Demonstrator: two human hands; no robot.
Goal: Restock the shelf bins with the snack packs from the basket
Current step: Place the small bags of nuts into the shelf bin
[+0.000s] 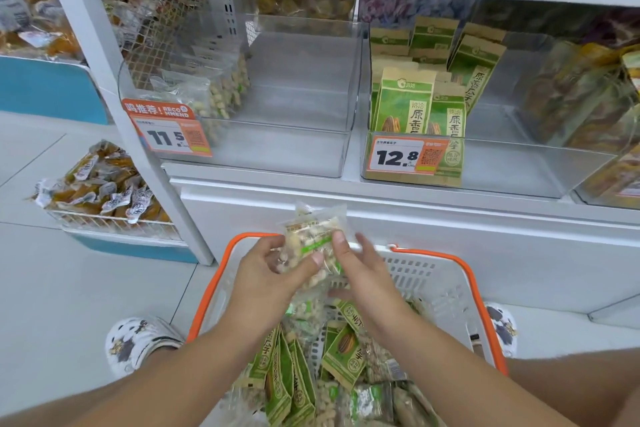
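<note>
Head view, white shop floor (41, 288), shelf bins (298, 87), both hands' fingers (317, 258) pinching nut pack (313, 229)

Both hands hold one clear nut pack (313, 239) above the white basket (440, 274): the left hand (273, 270) grips its lower edge, the right hand (360, 267) pinches it by the thumb. Green seed packs (343, 350) lie in the basket. Behind, the left shelf bin (298, 149) holds a few nut packs beside an 11.5 price tag (169, 135).

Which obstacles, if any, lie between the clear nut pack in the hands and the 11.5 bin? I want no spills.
Nothing visible blocks it. Both hands, left hand and right hand, hold the nut pack above the basket. The bin above is open-topped; only its clear front wall must be cleared.
</note>
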